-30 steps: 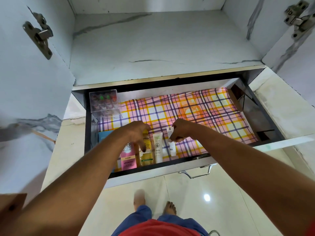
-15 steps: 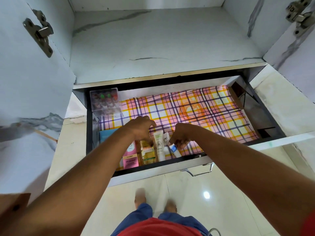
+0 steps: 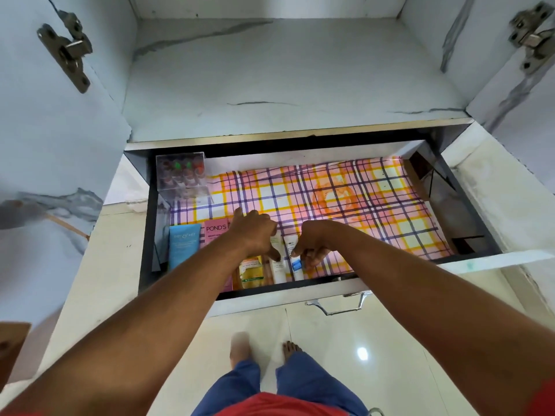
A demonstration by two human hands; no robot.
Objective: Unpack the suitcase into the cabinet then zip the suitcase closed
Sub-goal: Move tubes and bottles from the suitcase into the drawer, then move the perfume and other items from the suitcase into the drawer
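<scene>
**Hands among toiletries in the open cabinet drawer**

Marble-patterned cabinet (image 3: 285,76) panels and open doors surround a pulled-out drawer (image 3: 468,211), lined with a pink, orange and purple plaid sheet (image 3: 345,205). Below, a tiled floor (image 3: 390,340) shows the person's bare feet. At the drawer's back left corner stands a clear organiser (image 3: 181,172) of small bottles. Along the front left lie a blue tube (image 3: 182,243), a pink Pond's box (image 3: 215,232), an orange pouch (image 3: 250,273), a white tube (image 3: 277,268), and a white tube with a blue cap (image 3: 295,262), side by side. The left hand (image 3: 250,232) hovers curled over the pouch, thumb touching the white tube; whether its grip holds anything cannot be told. The right hand (image 3: 312,244) has its grip pinched around the blue-capped tube. No suitcase is in view.
</scene>
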